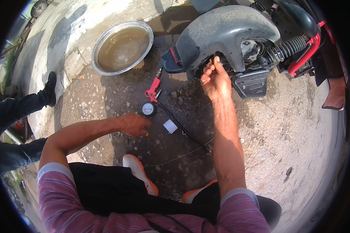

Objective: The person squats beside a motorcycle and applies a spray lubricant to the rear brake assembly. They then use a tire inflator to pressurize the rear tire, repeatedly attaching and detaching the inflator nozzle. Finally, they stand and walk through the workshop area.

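Observation:
My right hand [217, 79] reaches up to a dark gap in the black wheel cover [221, 29] of a scooter. Its fingers are curled in and the thumb presses toward them; whatever they pinch is too small to make out. Loosely bent and holding nothing, my left hand [135, 124] hovers over the wet ground. Closest to it is a round pressure gauge [147, 109] with a white dial. Just beyond lies a red air inflator gun [153, 87] with a brass fitting. A black hose [177, 123] runs from it past a small white cylinder [170, 126].
A wide metal basin [122, 48] of murky water stands at the far left. Right of my hand are a black footrest-like plate [252, 83], a coiled shock absorber [289, 49] and a red bar [305, 58]. Another person's dark shoe [50, 89] is at left.

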The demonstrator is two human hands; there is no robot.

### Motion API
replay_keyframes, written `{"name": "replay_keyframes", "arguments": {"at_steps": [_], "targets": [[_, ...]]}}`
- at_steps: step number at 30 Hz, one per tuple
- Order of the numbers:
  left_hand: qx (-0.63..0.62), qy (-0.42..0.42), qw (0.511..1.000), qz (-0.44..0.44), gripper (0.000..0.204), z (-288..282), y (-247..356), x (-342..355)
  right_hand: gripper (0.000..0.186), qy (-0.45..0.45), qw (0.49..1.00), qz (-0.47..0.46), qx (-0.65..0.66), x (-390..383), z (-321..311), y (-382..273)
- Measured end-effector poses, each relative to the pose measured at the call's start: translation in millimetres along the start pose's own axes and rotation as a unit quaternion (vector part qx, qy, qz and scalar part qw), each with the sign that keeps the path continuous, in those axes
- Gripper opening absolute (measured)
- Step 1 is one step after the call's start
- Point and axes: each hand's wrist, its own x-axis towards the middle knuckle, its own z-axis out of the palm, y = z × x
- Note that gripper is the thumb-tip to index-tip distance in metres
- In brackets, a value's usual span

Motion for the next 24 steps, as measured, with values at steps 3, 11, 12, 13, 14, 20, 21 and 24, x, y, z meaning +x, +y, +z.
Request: {"name": "replay_keyframes", "arguments": {"at_steps": [3,11,12,13,14,20,21,24], "targets": [[-0.002,0.003,1.0,0.003,0.049,2,-3,0,0.021,0.001,1.0,-0.013,-0.022,0,-3,3],[-0.019,-0.008,1.0,-0.018,0.043,-9,10,-4,0.033,-0.014,0.986,0.073,-0.153,-21,-29,9],[-0.017,0.0,1.0,-0.018,0.042,-7,8,-6,0.032,-0.074,0.959,0.114,-0.247,-29,-37,17],[-0.016,0.01,1.0,-0.018,0.041,-5,6,-6,0.032,-0.134,0.919,0.153,-0.338,-39,-43,24],[-0.013,0.02,1.0,-0.016,0.04,-5,5,-6,0.031,-0.166,0.851,0.229,-0.442,-51,-45,30],[-0.01,0.012,1.0,-0.006,0.043,-9,5,-1,0.031,-0.287,0.401,0.292,-0.82,-112,-111,93],[-0.011,0.017,1.0,0.001,0.044,-10,4,0,0.03,-0.253,0.391,0.229,-0.855,-118,-124,97],[-0.012,0.027,1.0,0.01,0.044,-6,0,2,0.026,-0.182,0.381,0.117,-0.899,-119,-126,98]]}}
